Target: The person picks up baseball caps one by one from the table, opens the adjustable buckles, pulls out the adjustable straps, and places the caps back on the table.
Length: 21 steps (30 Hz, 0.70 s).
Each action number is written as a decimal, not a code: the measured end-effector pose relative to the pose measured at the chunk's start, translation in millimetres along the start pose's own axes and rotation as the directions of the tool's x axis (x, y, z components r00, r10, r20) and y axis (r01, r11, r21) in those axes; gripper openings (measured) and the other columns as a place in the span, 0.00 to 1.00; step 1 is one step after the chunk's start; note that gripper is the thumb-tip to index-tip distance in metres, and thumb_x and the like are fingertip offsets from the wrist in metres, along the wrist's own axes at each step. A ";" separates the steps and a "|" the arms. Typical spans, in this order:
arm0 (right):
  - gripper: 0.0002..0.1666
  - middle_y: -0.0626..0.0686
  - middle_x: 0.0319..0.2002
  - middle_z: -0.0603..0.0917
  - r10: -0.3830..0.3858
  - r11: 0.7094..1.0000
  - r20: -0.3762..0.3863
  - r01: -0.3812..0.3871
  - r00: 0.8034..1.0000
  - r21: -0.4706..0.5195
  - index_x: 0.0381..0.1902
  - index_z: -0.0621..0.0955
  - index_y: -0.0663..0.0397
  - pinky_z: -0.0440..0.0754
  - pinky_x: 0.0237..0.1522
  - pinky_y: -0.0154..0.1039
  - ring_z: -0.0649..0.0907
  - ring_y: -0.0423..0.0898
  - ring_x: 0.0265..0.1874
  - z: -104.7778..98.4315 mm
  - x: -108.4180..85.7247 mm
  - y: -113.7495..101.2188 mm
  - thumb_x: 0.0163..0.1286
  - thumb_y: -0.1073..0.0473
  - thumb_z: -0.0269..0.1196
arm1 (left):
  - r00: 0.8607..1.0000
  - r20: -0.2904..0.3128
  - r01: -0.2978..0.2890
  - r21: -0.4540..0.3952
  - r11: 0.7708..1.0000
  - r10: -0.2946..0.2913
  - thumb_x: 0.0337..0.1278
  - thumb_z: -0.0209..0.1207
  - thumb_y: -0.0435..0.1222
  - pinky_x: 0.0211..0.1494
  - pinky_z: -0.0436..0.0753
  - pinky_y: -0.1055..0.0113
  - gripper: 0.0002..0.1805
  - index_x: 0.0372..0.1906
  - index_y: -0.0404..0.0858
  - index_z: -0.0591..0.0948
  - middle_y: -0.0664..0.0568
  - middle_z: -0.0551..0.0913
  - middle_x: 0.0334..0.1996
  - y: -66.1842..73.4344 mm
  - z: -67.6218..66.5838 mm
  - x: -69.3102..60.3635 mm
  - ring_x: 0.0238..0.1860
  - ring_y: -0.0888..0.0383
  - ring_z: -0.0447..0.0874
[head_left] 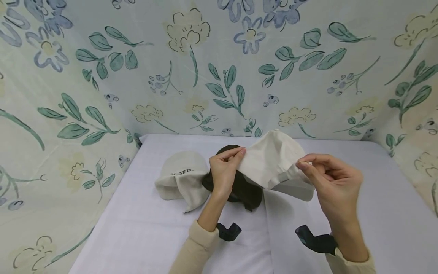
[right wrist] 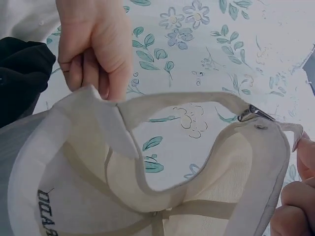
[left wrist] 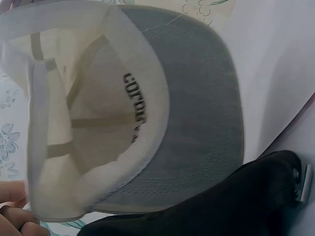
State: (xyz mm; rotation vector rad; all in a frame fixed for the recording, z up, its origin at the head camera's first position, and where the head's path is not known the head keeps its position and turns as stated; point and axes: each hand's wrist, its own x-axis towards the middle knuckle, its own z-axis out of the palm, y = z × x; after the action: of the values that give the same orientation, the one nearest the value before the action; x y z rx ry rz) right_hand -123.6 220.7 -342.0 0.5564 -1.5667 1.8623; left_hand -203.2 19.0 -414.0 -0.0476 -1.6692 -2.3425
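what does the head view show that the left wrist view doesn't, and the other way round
Only head: the beige cap on the table, left hand and right hand both pinching the white cap. Only left wrist: lettering inside the white cap, a metal buckle on the dark cap. Both: the white cap and its grey brim underside, dark cap, floral cloth.

Head camera up top, looking forward and down across the counter [head_left: 137, 228] to the floral cloth [head_left: 147, 78], widest of the three! Left wrist, right in close, staring into the white cap [head_left: 273, 156], brim [left wrist: 202, 98] looming large. Right wrist, just as tight, faces the strap [right wrist: 197, 98]; both wrist views share the cap's inside.
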 end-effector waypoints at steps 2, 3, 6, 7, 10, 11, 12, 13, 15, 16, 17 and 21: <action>0.09 0.45 0.11 0.68 0.004 1.000 0.001 -0.004 1.000 -0.016 0.31 0.84 0.80 0.43 0.13 0.31 0.51 0.38 0.12 0.4 -0.4 0.5 0.54 0.89 0.65 | 0.999 0.020 -0.037 0.029 0.999 0.036 0.59 0.73 0.32 0.19 0.59 0.75 0.07 0.39 0.33 0.92 0.59 0.82 0.16 3.3 -1.4 -1.8 0.15 0.67 0.59; 0.09 0.45 0.11 0.67 0.004 1.000 0.004 -0.004 1.000 -0.023 0.31 0.84 0.80 0.42 0.13 0.31 0.51 0.38 0.12 0.5 -0.5 0.9 0.54 0.89 0.66 | 0.998 0.037 -0.054 0.042 0.998 0.052 0.59 0.73 0.33 0.19 0.58 0.74 0.07 0.39 0.33 0.92 0.60 0.77 0.13 5.3 -1.5 -3.0 0.14 0.67 0.57; 0.08 0.45 0.12 0.64 0.005 0.999 0.006 -0.005 1.000 -0.054 0.32 0.85 0.80 0.42 0.14 0.31 0.51 0.38 0.12 1.3 -0.6 1.8 0.55 0.88 0.67 | 0.984 0.144 -0.115 0.077 0.990 0.103 0.59 0.73 0.35 0.19 0.57 0.73 0.07 0.40 0.36 0.93 0.59 0.69 0.09 12.9 -0.7 -7.8 0.14 0.65 0.53; 0.08 0.45 0.12 0.63 0.011 0.998 0.004 -0.011 1.000 -0.062 0.32 0.85 0.79 0.42 0.14 0.32 0.50 0.38 0.12 1.6 -0.6 1.9 0.55 0.87 0.67 | 0.972 0.200 -0.139 0.078 0.987 0.121 0.59 0.73 0.35 0.20 0.57 0.73 0.08 0.41 0.36 0.93 0.58 0.67 0.09 15.5 -0.4 -9.4 0.14 0.64 0.52; 0.07 0.45 0.12 0.63 0.036 0.996 -0.006 -0.036 0.999 -0.083 0.32 0.85 0.79 0.41 0.14 0.33 0.50 0.39 0.12 2.2 -0.7 2.0 0.56 0.86 0.68 | 0.904 0.397 -0.199 0.058 0.978 0.161 0.59 0.73 0.32 0.21 0.58 0.72 0.09 0.43 0.34 0.92 0.53 0.63 0.09 22.8 0.3 -13.5 0.14 0.62 0.50; 0.06 0.45 0.12 0.64 0.043 0.995 -0.009 -0.044 0.999 -0.087 0.32 0.85 0.79 0.41 0.14 0.33 0.51 0.39 0.12 2.3 -0.6 2.1 0.56 0.86 0.68 | 0.875 0.456 -0.208 0.046 0.977 0.165 0.59 0.72 0.31 0.22 0.57 0.71 0.10 0.44 0.33 0.91 0.52 0.61 0.09 24.7 0.5 -14.6 0.14 0.62 0.50; 0.06 0.45 0.11 0.64 0.049 0.995 -0.011 -0.049 0.999 -0.090 0.32 0.84 0.79 0.42 0.14 0.34 0.51 0.39 0.12 2.2 -0.4 2.2 0.56 0.85 0.68 | 0.846 0.506 -0.212 0.034 0.977 0.166 0.58 0.72 0.30 0.21 0.57 0.71 0.10 0.45 0.31 0.91 0.52 0.60 0.09 26.5 0.7 -15.5 0.14 0.61 0.49; 0.06 0.45 0.11 0.65 0.054 0.994 -0.014 -0.055 0.998 -0.093 0.32 0.85 0.79 0.42 0.14 0.34 0.51 0.39 0.12 2.1 -0.3 2.3 0.56 0.85 0.69 | 0.823 0.544 -0.211 0.030 0.977 0.161 0.58 0.72 0.29 0.21 0.56 0.70 0.11 0.46 0.30 0.90 0.53 0.59 0.09 27.6 1.0 -16.4 0.15 0.62 0.49; 0.06 0.45 0.11 0.65 0.057 0.994 -0.010 -0.057 0.998 -0.097 0.32 0.85 0.79 0.43 0.14 0.34 0.51 0.39 0.12 1.7 -0.1 2.6 0.56 0.85 0.69 | 0.794 0.588 -0.212 0.034 0.977 0.152 0.58 0.72 0.28 0.20 0.55 0.70 0.12 0.47 0.30 0.90 0.54 0.57 0.10 29.1 1.8 -17.9 0.15 0.62 0.49; 0.06 0.45 0.11 0.65 0.057 0.994 -0.006 -0.057 0.998 -0.095 0.32 0.85 0.79 0.43 0.14 0.34 0.51 0.39 0.12 1.4 -0.1 2.8 0.56 0.85 0.69 | 0.788 0.598 -0.214 0.038 0.976 0.149 0.58 0.72 0.28 0.20 0.53 0.69 0.13 0.48 0.30 0.90 0.55 0.55 0.10 29.6 2.2 -18.5 0.15 0.63 0.49; 0.06 0.45 0.12 0.64 0.056 0.994 -0.001 -0.056 0.998 -0.093 0.32 0.85 0.79 0.44 0.14 0.34 0.51 0.39 0.12 1.1 -0.2 3.1 0.56 0.85 0.68 | 0.786 0.601 -0.215 0.043 0.976 0.146 0.58 0.72 0.28 0.19 0.53 0.69 0.13 0.49 0.30 0.90 0.55 0.55 0.10 29.7 2.7 -19.1 0.15 0.63 0.49; 0.07 0.45 0.12 0.65 0.057 0.995 0.018 -0.056 0.998 -0.081 0.33 0.85 0.79 0.46 0.15 0.34 0.52 0.40 0.13 0.1 -1.2 4.0 0.56 0.86 0.68 | 0.786 0.596 -0.235 0.040 0.971 0.166 0.58 0.71 0.28 0.18 0.54 0.69 0.13 0.49 0.30 0.89 0.55 0.57 0.10 31.0 5.3 -21.3 0.14 0.63 0.50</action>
State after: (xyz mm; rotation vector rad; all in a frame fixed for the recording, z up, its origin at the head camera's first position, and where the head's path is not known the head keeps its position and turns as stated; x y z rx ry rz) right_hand -125.6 220.0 -345.6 0.5008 -1.6785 1.8308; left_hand -176.1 18.6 -387.3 -0.9823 -1.9287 -2.1851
